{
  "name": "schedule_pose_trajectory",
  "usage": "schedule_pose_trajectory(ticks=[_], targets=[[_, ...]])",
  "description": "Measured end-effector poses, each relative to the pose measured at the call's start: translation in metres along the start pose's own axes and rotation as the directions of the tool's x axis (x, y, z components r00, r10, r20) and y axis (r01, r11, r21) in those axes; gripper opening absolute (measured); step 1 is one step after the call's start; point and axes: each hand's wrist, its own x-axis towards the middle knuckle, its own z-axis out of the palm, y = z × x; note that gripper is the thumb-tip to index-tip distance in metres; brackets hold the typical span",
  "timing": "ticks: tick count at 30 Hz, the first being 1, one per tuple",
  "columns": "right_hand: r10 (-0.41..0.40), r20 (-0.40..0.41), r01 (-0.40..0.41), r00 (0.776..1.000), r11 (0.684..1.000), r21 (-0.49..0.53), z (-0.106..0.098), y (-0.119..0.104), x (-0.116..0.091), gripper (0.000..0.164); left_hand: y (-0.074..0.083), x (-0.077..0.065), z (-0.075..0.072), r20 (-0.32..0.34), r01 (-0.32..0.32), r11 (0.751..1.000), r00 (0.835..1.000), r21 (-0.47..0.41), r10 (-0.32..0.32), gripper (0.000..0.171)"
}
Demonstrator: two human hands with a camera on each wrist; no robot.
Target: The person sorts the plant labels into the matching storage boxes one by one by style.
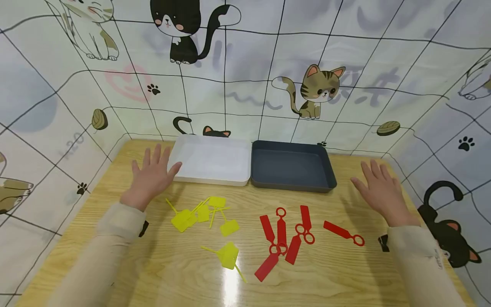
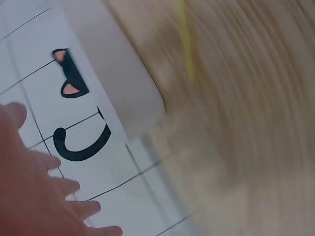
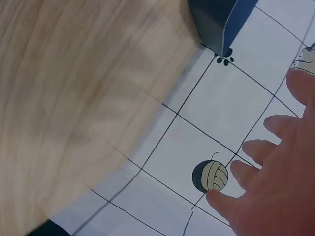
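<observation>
My left hand [image 1: 151, 179] is held with fingers spread beside the left end of a white tray [image 1: 215, 157], holding nothing. In the left wrist view the fingers of that hand [image 2: 34, 191] are straight, apart from the tray's corner [image 2: 133, 98]. To the right of a dark grey tray [image 1: 291, 164] my right hand [image 1: 383, 194] is also spread and holds nothing. Several flat yellow tags with thin tails [image 1: 184, 220] lie loosely bunched on the left. Another yellow cluster [image 1: 229, 256] lies nearer. Several red tags with ring ends [image 1: 293, 249] overlap on the right, and one red tag [image 1: 337, 229] lies apart.
The two trays stand side by side at the back of the wooden table [image 1: 172, 273]. A cat-printed cloth [image 1: 245, 98] hangs behind the table and along both sides. Light glares off the table's near part.
</observation>
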Motion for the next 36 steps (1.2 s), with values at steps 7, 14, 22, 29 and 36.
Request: schedule_pose_trajectory(ticks=[7, 14, 22, 29, 36], targets=[[-0.011, 0.039, 0.001, 0.999, 0.971, 0.238, 0.012, 0.004, -0.014, 0.076, -0.002, 0.004, 0.014, -0.013, 0.057, 0.931, 0.998, -0.362, -0.066, 0.078], [-0.002, 0.057, -0.018, 0.998, 0.938, 0.347, 0.019, -0.004, -0.037, 0.073, -0.007, 0.008, 0.027, 0.071, 0.173, 0.762, 0.984, -0.624, -0.165, 0.078], [0.026, 0.172, -0.094, 0.985, 0.911, 0.401, 0.035, -0.012, -0.067, 0.069, -0.016, 0.008, 0.052, 0.114, 0.246, 0.544, 0.958, -0.802, -0.263, 0.063], [-0.034, 0.280, -0.100, 0.959, 0.887, 0.452, 0.044, -0.011, -0.076, 0.065, -0.015, 0.007, 0.062, 0.118, 0.255, 0.362, 0.925, -0.897, -0.361, 0.062], [-0.079, 0.271, -0.053, 0.959, 0.892, 0.450, 0.060, -0.011, -0.071, 0.059, -0.010, 0.007, 0.064, 0.130, 0.281, 0.352, 0.909, -0.893, -0.395, 0.062]])
